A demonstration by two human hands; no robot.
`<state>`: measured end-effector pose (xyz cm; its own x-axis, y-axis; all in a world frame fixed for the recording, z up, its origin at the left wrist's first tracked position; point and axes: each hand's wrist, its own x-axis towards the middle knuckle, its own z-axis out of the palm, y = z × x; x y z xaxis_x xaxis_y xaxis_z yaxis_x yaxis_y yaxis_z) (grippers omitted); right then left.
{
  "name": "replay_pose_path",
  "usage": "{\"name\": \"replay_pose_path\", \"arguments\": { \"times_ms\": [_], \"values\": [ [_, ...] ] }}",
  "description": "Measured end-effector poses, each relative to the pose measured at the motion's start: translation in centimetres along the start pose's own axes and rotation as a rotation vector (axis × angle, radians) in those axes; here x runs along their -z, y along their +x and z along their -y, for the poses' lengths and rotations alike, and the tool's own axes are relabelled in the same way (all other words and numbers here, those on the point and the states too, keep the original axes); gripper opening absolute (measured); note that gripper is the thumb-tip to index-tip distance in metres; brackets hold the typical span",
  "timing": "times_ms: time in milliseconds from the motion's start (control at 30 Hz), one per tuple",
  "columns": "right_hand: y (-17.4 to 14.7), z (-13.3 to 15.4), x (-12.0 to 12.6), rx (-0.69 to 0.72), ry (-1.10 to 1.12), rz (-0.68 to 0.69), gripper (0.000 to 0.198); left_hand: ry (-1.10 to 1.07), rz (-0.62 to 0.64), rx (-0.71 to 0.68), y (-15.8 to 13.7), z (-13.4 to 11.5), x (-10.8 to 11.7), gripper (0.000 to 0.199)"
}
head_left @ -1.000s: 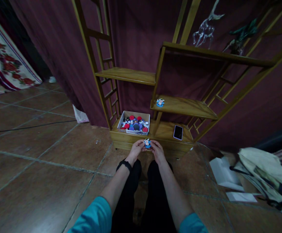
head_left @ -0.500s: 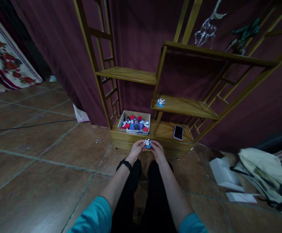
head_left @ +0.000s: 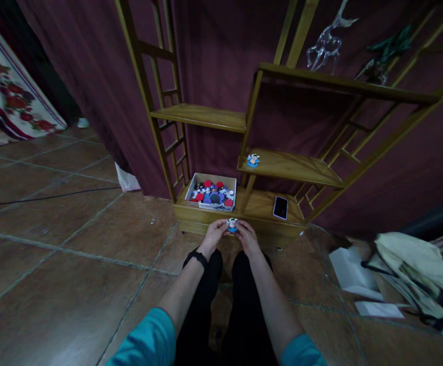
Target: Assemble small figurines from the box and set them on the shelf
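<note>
Between my two hands is a small figurine (head_left: 232, 224) with a round blue base, held upright in front of the lowest shelf board. My left hand (head_left: 215, 233) grips it from the left with its fingertips, and my right hand (head_left: 247, 236) from the right. Just beyond them, an open cardboard box (head_left: 217, 206) holds many small figurines with red, blue and purple bases. A similar figurine (head_left: 253, 160) with a blue base stands at the left end of the middle right shelf (head_left: 293, 166).
A phone (head_left: 281, 208) lies on the bottom board to the right. Higher up stand a clear glass deer (head_left: 325, 48) and a dark green ornament (head_left: 387, 53). On the floor at right are a white box (head_left: 353, 272) and a cream bag (head_left: 419, 269). A cable (head_left: 49, 197) crosses the floor at left.
The figurine has turned slightly between my fingers. Both hands stay in nearly the same place, and the shelf items have not moved.
</note>
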<state>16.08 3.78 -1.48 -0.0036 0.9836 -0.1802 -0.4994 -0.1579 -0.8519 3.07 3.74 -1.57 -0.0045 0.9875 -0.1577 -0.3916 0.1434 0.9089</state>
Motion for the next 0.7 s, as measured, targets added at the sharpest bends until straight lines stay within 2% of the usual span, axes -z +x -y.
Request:
{"name": "replay_pose_path", "arguments": {
  "times_ms": [433,700],
  "values": [
    [0.28,-0.41,0.07,0.01,-0.068,0.011,0.027,0.035,0.008,-0.017,-0.03,0.02,0.05,0.031],
    [0.3,-0.51,0.19,0.007,-0.003,0.034,0.025,0.035,0.004,-0.015,-0.13,-0.2,-0.01,0.031]
  ]
}}
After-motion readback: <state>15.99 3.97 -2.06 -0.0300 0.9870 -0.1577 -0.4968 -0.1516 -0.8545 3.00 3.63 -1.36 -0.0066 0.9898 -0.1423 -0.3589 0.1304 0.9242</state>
